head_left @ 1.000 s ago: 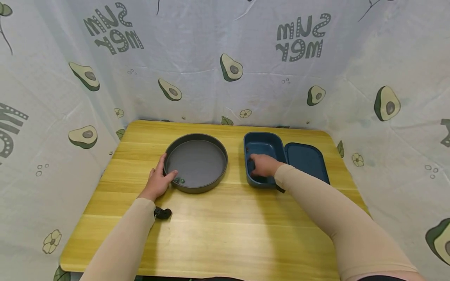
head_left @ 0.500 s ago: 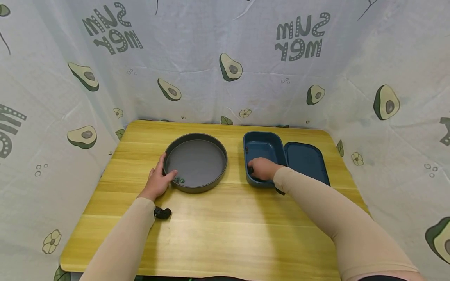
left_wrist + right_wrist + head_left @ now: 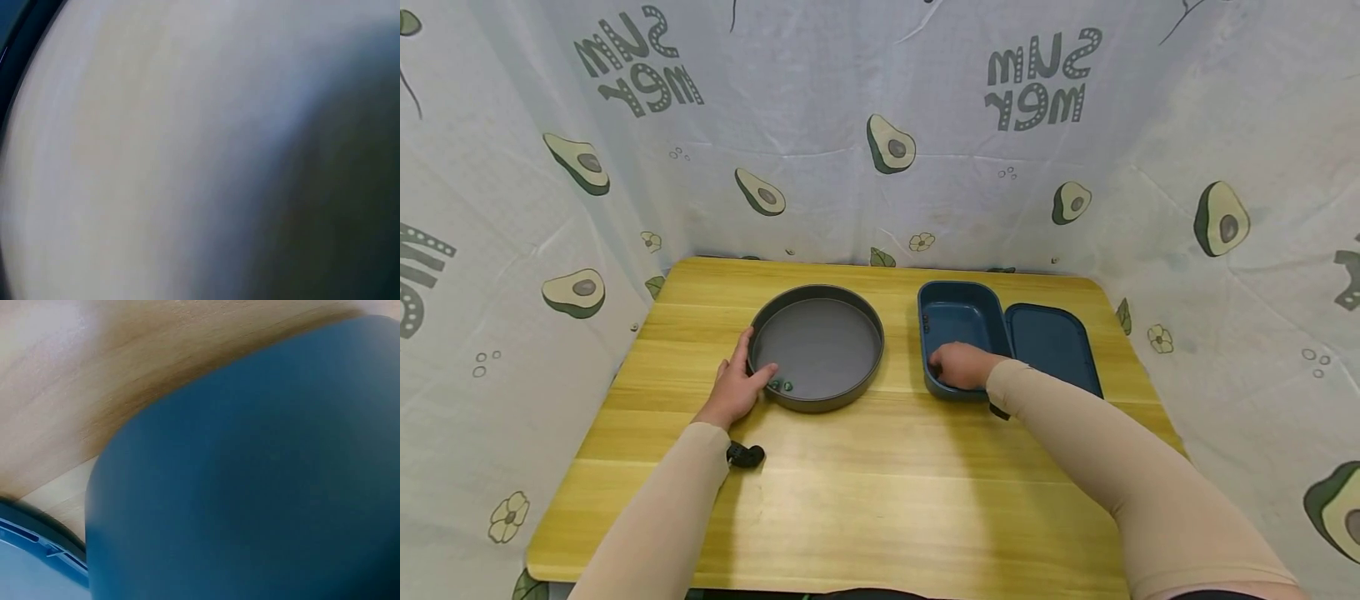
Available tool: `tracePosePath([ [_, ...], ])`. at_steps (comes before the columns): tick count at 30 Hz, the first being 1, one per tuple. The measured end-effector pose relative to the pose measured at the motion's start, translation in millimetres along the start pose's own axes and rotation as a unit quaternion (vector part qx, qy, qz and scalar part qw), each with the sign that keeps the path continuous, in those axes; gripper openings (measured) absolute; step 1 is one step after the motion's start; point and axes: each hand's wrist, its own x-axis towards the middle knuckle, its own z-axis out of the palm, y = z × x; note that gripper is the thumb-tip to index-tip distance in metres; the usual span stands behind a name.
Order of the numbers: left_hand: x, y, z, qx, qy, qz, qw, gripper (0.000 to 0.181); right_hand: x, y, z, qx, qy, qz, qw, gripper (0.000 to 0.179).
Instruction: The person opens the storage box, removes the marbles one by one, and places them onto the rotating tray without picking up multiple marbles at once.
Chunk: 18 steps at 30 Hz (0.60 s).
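Observation:
In the head view a dark grey round pan [image 3: 820, 346] stands left of the table's middle. My left hand [image 3: 736, 390] rests against its near-left rim, fingers spread along the outside and thumb across the rim. Beside the thumb, inside the pan, lie small green pieces [image 3: 787, 386]. My right hand [image 3: 961, 365] reaches down into a blue rectangular box [image 3: 964, 287], fingers bent toward its left wall. Its fingertips are hidden, so I cannot tell what they hold. Small dark pieces [image 3: 926, 323] lie farther back along that wall. The right wrist view shows the blue box [image 3: 250, 469] up close.
A blue lid [image 3: 1056, 346] lies right against the box, its edge [image 3: 44, 540] also in the right wrist view. The wooden table [image 3: 865, 508] meets a patterned curtain [image 3: 820, 100] behind. A black wrist device [image 3: 747, 455] sits under the left wrist. The left wrist view is blurred.
My right hand has moved slightly lower and nearer inside the box, with its fingers bent more. The left hand and the pan have stayed in place.

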Motion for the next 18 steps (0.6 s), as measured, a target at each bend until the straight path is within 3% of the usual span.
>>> tracePosePath([
  [11, 0.4, -0.4, -0.1, 0.0, 0.004, 0.004, 1.0, 0.087, -6.3, 1.9, -6.7, 0.052, -0.024, 0.014, 0.9983, 0.014],
  [18, -0.5, 0.7, 0.9, -0.005, 0.005, 0.005, 1.0, 0.086, -10.1, 6.0, -10.0, 0.079, 0.001, 0.025, 0.9966, 0.01],
])
